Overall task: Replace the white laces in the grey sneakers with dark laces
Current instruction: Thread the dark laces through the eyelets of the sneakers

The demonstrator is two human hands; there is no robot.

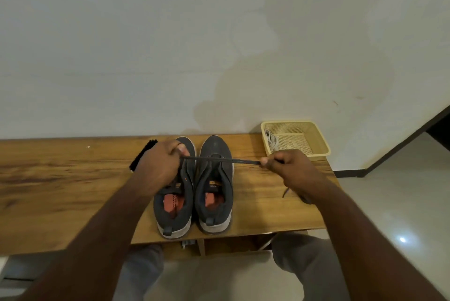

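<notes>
Dark lace (219,160): pinched taut between left hand (158,164) and right hand (289,166) above grey sneakers (214,186), probably straightened for threading.

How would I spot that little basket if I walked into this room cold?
Find the long wooden bench against the white wall. At its far right end, behind the right hand, sits a pale yellow mesh basket. It is the only container there, and a bundle of white laces lies in its left corner.
</notes>
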